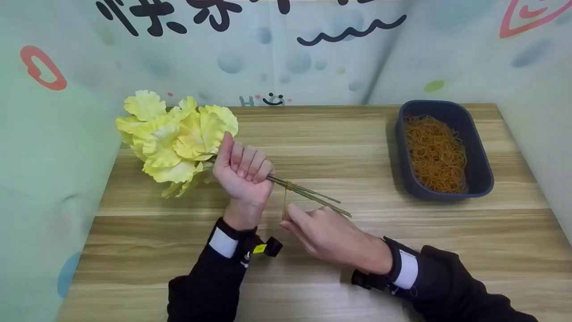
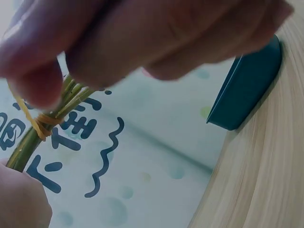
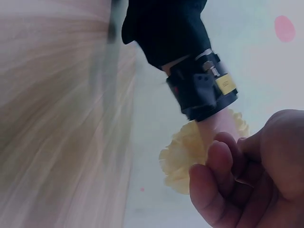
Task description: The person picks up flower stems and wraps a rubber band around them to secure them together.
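Note:
My left hand (image 1: 246, 174) grips a bunch of green stems (image 1: 308, 192), its fingers curled round them just below the yellow flowers (image 1: 178, 138). The stems slant down to the right, past that hand. A rubber band (image 2: 43, 124) is wound round them a little below the left fist. My right hand (image 1: 328, 232) pinches a stretched loop of this band and pulls it toward me, away from the stems. In the right wrist view the fingers of the right hand (image 3: 237, 185) are curled, with the blooms behind the left wrist.
At the back right of the wooden table (image 1: 187, 268) stands a dark blue tub (image 1: 480, 179) holding a heap of rubber bands (image 1: 435, 154). A printed backdrop (image 1: 313, 85) rises along the table's far edge and both sides.

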Available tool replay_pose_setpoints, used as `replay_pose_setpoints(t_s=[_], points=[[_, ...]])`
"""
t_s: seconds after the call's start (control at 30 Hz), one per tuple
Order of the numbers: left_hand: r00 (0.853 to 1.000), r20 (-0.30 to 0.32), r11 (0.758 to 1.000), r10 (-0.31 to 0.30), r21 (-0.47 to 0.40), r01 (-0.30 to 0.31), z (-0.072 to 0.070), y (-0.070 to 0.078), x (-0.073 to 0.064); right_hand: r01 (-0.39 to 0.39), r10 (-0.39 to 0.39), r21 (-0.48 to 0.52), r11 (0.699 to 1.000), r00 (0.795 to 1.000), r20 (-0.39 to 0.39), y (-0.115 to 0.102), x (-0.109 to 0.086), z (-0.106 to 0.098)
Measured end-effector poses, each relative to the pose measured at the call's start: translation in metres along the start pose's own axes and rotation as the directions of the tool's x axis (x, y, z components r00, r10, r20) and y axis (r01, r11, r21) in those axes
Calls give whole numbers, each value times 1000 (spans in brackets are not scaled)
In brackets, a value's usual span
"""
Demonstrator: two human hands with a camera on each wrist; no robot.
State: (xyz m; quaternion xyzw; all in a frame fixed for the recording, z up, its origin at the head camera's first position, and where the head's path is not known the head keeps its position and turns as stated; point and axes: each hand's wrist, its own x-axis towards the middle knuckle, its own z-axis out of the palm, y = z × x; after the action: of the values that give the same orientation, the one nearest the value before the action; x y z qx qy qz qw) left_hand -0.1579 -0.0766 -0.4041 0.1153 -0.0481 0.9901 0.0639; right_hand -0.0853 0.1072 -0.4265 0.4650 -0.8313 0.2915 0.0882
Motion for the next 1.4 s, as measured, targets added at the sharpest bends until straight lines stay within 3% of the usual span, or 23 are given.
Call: replay_pose_setpoints(t_s=[0.2, 0.5, 0.77, 1.03, 1.4], points=[[999, 30, 1000, 11, 9, -12, -1, 2, 2, 23, -23, -20, 1000, 999, -28, -5, -2, -6], [998, 46, 999, 36, 38, -38, 0, 2, 1, -6, 6, 10, 1000, 999, -50, -6, -2, -26], [998, 44, 995, 55, 86, -59, 1, 1, 0, -97, 102, 91, 991, 994, -48, 0, -4, -53], [999, 39, 996, 32, 86, -36, 5, 1, -2, -137, 157, 171, 976, 981, -113, 11, -6, -78], [997, 56, 997, 44, 53, -47, 13, 4, -4, -298, 307, 133, 945, 950, -54, 24, -12, -107]])
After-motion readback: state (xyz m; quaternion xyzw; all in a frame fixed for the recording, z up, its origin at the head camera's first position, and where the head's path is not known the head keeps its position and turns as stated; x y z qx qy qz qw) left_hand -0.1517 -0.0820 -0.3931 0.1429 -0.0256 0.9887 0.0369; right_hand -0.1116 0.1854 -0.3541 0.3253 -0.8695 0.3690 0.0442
